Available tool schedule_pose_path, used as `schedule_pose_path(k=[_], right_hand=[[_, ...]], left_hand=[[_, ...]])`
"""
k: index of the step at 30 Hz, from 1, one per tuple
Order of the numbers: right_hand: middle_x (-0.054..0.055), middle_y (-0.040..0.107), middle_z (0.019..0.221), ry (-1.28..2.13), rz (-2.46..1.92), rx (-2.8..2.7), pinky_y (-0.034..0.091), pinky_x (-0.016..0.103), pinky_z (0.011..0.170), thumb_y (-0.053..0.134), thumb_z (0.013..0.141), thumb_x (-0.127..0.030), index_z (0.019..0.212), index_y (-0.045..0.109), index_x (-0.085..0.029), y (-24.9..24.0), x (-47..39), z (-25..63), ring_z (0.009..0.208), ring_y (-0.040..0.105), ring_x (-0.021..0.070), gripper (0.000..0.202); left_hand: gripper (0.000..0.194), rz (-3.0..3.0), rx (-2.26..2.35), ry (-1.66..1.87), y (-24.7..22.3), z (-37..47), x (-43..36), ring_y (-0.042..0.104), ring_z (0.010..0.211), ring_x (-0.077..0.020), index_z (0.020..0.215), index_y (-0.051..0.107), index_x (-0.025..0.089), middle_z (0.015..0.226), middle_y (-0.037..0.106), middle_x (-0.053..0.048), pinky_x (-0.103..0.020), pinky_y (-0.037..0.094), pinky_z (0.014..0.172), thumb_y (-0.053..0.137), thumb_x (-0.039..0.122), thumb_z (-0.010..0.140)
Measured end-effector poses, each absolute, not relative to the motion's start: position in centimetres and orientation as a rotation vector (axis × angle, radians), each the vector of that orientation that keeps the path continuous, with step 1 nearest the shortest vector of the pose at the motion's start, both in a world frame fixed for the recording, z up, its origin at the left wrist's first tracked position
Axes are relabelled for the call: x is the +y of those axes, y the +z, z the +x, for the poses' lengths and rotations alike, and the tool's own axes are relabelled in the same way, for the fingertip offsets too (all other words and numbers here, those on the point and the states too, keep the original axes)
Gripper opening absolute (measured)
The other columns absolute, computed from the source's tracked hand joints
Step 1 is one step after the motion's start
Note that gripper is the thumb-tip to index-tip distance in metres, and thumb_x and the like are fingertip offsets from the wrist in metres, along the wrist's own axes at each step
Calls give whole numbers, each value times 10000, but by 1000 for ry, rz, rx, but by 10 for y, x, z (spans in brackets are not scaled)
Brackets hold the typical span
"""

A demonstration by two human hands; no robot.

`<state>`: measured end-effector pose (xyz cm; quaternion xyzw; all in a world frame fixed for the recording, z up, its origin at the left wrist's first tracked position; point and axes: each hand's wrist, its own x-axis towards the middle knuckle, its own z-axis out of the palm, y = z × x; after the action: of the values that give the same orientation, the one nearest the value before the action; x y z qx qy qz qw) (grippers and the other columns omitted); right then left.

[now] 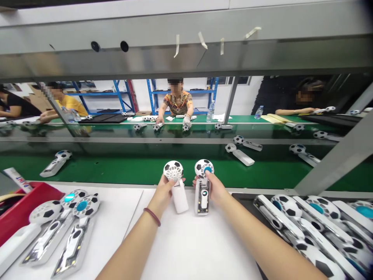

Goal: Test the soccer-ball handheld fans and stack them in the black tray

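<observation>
My left hand (166,191) is closed on a white device (180,197) with a football-patterned round head, its plain white handle pointing down toward me. Beside it, my right hand (215,187) holds a second football-headed device (202,198), whose clear handle shows parts inside; the thumb rests by the blue centre of its head. The two devices are apart, over the near edge of the white work surface (186,249) by the green belt (131,169).
Several similar devices lie at left (72,241) beside a red bin (35,202), and more fill a black tray (244,198) at right. Others sit on the belt. Across it, a person (177,102) handles two devices. A metal post (335,144) slants at right.
</observation>
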<state>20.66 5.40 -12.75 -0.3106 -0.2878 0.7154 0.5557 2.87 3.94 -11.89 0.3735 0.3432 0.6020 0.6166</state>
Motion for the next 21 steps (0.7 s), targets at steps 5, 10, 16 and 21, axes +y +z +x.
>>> schedule_pose_path(k=[5,10,16,21], right_hand=[[36,656,831,1450,-742,-802,489,375,755,738,560,-410,975,509,-209,-126,55,206,837,627,246,515],[37,615,1039,1370,-808,-1026,425,376,886,713,611,-383,1079,460,-243,-131,61,210,998,566,219,550],[42,648,856,1523,-967,-1211,423,397,859,784,550,-269,907,578,-166,-139,63,212,814,597,205,425],[0,607,740,1626,-936,-1014,498,375,713,723,639,-409,880,490,-193,-137,61,208,711,623,193,398]], left_hand=[[634,999,1033,1657,-118,32,46,583,997,-236,1145,417,214,1092,588,-84,-357,446,872,720,339,603],[784,1180,1216,1555,-143,34,51,518,1092,-224,1256,283,217,1243,486,-124,-351,380,954,698,301,596],[630,1177,1144,1148,-161,29,46,555,1002,-280,1068,520,171,1032,626,-103,-403,378,937,777,262,499],[459,1032,1122,1188,-160,33,41,563,986,-262,1020,556,187,1004,623,-78,-381,445,853,521,553,745]])
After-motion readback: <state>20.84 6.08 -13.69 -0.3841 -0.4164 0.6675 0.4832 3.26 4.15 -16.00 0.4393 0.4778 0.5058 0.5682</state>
